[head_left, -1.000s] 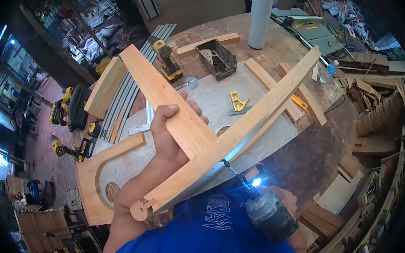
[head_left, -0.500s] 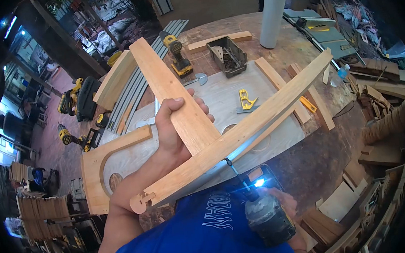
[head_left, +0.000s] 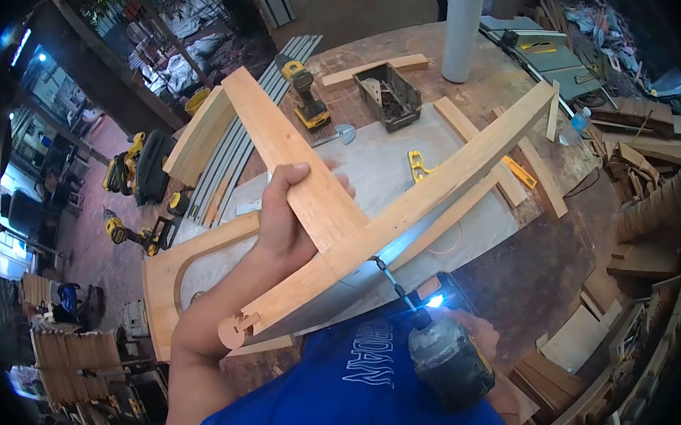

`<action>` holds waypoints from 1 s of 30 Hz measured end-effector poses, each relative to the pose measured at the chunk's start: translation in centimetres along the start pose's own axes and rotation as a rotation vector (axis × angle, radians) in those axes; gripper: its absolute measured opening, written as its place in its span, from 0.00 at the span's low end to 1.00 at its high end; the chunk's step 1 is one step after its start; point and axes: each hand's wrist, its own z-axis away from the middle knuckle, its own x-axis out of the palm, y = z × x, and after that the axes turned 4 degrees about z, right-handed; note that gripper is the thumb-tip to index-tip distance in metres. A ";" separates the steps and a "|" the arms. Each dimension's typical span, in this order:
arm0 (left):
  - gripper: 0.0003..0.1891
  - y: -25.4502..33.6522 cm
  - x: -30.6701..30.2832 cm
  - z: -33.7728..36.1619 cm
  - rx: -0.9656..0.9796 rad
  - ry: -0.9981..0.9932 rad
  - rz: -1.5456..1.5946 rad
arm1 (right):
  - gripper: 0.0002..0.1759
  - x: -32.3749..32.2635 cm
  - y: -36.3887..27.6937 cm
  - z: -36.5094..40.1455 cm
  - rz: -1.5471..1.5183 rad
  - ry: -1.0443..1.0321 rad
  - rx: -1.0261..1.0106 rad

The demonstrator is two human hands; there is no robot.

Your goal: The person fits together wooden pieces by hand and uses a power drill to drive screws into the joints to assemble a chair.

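Observation:
My left hand point(head_left: 287, 216) is wrapped round the upright board of a wooden frame point(head_left: 289, 153), just above where it meets a long curved rail point(head_left: 426, 198). At the lower right my right hand point(head_left: 475, 333) grips a power driver point(head_left: 450, 363), largely behind the tool body. The driver's light is on. Its long bit point(head_left: 392, 278) points up at the underside of the curved rail, close to the joint with the board; the tip appears to touch the wood. A round-ended wooden piece point(head_left: 232, 332) shows at the rail's left end.
On the workbench point(head_left: 509, 256) are a yellow drill point(head_left: 305, 96), a parts bin point(head_left: 388, 97), a yellow square point(head_left: 418, 166), loose wood strips point(head_left: 539, 175) and an arched wooden panel point(head_left: 160, 284). A white post point(head_left: 466, 26) stands at the back; wood offcuts lie right.
The driver and its bit have shifted slightly up and left against the rail. The view has moved a little, and the rail now covers more of the yellow square.

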 end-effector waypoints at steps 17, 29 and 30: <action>0.34 4.0 2.8 7.2 -0.172 0.132 -0.868 | 0.28 -2.4 1.8 1.1 -0.163 -0.004 -0.277; 0.34 5.2 2.2 5.8 -0.103 0.136 -0.917 | 0.27 -15.3 16.5 4.0 0.289 0.737 0.319; 0.34 5.2 2.6 6.0 -0.102 0.168 -0.938 | 0.28 -17.6 18.8 2.2 0.363 0.779 0.314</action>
